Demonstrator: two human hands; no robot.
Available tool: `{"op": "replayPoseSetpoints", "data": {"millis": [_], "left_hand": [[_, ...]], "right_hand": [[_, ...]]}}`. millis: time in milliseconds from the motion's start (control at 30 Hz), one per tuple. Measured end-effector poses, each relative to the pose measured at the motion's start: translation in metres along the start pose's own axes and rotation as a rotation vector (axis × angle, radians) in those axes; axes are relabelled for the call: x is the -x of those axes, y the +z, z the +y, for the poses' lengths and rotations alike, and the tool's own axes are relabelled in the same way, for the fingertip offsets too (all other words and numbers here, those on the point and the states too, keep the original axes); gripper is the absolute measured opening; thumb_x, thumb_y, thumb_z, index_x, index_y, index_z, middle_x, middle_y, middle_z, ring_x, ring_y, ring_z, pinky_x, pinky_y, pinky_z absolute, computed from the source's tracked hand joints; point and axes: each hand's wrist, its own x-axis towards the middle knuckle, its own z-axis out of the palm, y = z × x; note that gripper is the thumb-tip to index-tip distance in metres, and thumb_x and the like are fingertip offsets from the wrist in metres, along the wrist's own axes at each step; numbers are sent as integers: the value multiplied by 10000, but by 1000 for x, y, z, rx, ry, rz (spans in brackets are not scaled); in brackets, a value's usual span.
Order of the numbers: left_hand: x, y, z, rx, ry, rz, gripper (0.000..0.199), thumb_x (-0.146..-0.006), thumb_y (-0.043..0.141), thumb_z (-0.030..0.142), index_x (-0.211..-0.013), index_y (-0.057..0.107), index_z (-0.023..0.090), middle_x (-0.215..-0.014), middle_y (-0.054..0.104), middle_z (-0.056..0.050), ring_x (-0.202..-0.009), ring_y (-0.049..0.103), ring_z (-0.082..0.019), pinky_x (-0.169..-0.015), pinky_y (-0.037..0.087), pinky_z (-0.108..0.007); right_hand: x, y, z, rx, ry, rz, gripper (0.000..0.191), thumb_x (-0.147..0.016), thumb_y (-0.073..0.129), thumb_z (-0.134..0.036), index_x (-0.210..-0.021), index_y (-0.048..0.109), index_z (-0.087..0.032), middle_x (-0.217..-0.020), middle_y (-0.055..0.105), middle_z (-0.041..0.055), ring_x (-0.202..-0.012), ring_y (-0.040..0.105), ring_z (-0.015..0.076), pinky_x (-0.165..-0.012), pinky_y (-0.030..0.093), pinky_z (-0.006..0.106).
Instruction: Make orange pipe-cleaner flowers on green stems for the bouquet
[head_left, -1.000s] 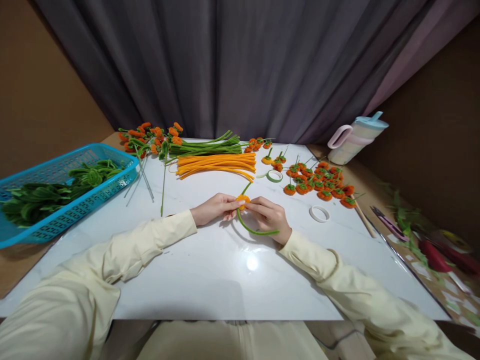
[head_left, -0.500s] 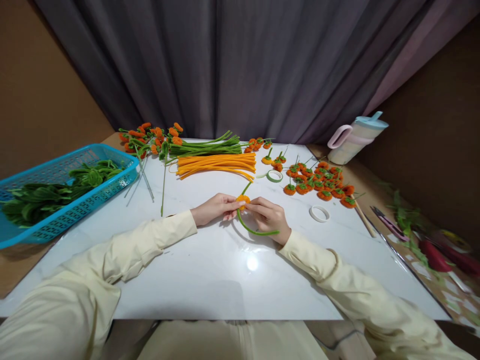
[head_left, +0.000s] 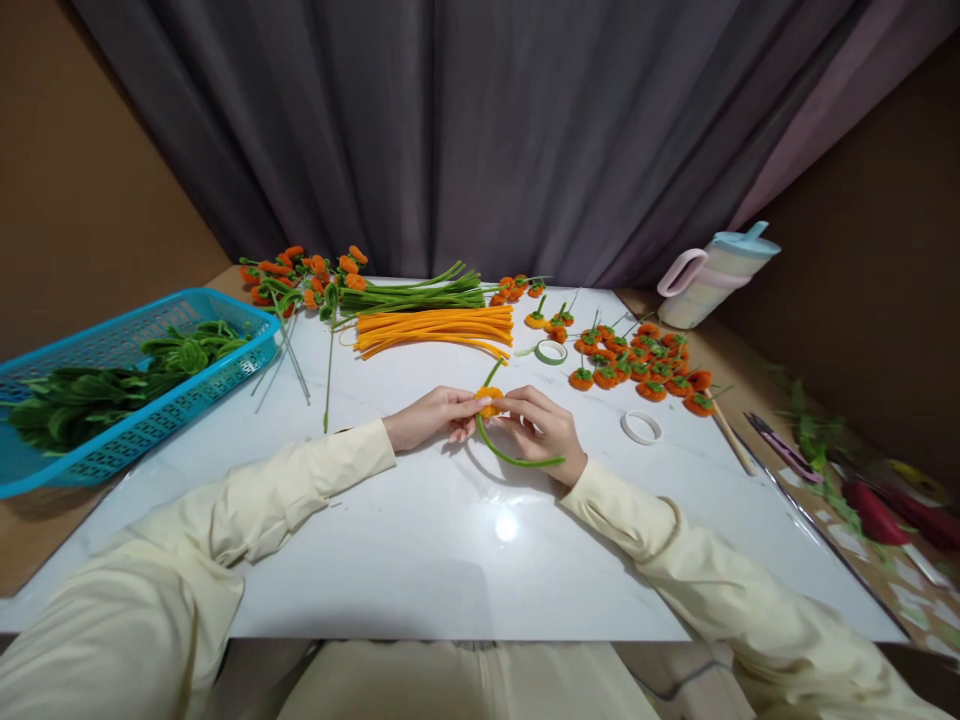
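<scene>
An orange pipe-cleaner flower [head_left: 491, 401] is held above the middle of the white table. My left hand [head_left: 437, 416] pinches it from the left, thumb on top. From the other side, my right hand [head_left: 545, 430] has its fingers closed at the flower's right edge. A green pipe cleaner [head_left: 517, 460] runs through or along the flower, one end sticking up behind it and the long end curving down and right below my right hand. Just beyond lie a bundle of orange pipe cleaners [head_left: 435, 328] and a bundle of green pipe cleaners [head_left: 420, 295].
A blue basket [head_left: 187, 395] of green leaves stands at left. Finished orange flowers [head_left: 281, 275] lie back left, with flower heads [head_left: 630, 360] at right. Green tape [head_left: 550, 352], a white ring [head_left: 641, 428], a jug [head_left: 716, 280] and snips [head_left: 784, 445] are also on the right.
My right hand's fingers have shifted slightly on the flower's right edge, the index finger straighter. The flower and my left hand stay nearly in place.
</scene>
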Motion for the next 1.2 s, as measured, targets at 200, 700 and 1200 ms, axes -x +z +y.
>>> {"op": "replayPoseSetpoints", "data": {"millis": [200, 700, 1200], "left_hand": [[0, 0, 1, 23, 0, -5, 387, -774, 631, 479, -735, 566, 100, -510, 507, 38, -408, 416, -39, -417, 312, -184], [1, 0, 0, -102, 23, -68, 389, -797, 592, 490, -774, 594, 101, -535, 527, 34, -413, 437, -33, -423, 340, -158], [1, 3, 1, -155, 19, -43, 425, -783, 587, 520, -796, 596, 95, -526, 514, 34, -406, 430, -39, -419, 337, -170]], "right_hand": [[-1, -2, -5, -48, 86, -15, 120, -855, 571, -209, -964, 597, -164, -871, 572, 77, -522, 462, 82, -449, 443, 215], [4, 3, 3, 244, -126, -47, 137, -914, 469, -210, -929, 597, -163, -821, 624, 79, -707, 604, 134, -559, 476, 215], [5, 3, 3, 316, -163, -45, 165, -919, 433, -198, -933, 594, -166, -790, 630, 68, -665, 597, 133, -529, 453, 219]]}}
